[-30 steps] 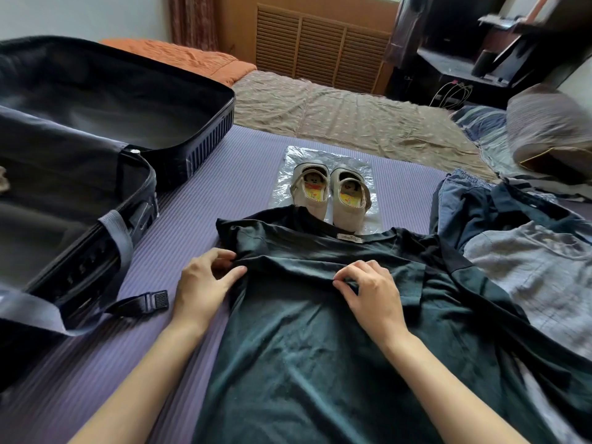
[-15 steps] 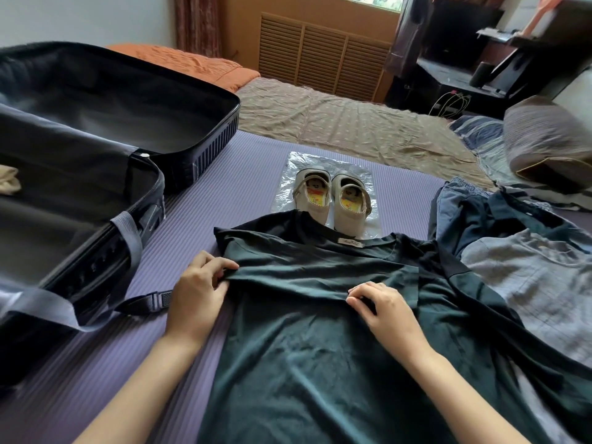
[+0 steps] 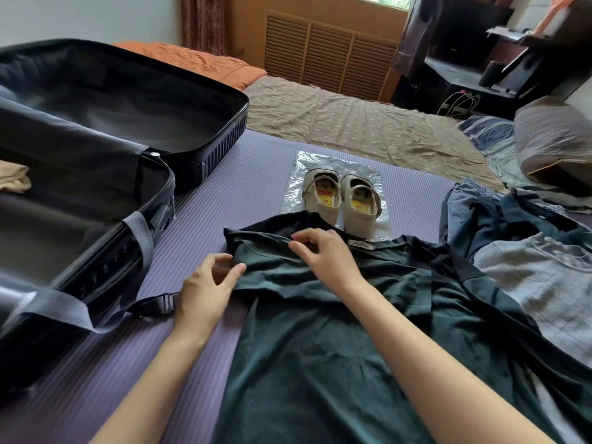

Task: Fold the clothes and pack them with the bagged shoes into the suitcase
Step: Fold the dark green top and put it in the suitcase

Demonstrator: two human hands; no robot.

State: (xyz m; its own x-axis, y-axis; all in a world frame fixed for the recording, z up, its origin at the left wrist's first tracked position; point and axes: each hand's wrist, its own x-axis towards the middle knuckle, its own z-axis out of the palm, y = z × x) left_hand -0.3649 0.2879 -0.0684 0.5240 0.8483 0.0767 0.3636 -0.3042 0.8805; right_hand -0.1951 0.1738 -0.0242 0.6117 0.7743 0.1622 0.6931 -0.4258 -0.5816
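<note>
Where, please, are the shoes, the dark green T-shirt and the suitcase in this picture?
shoes (image 3: 358,200): head view, insole of one shoe.
dark green T-shirt (image 3: 307,357): head view, middle of the body fabric.
suitcase (image 3: 222,153): head view, ribbed outer wall of the far half.

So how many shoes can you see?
2. One shoe lies on the bag nearer the suitcase, the other shoe right beside it, both just past the shirt. None seem hidden.
</note>
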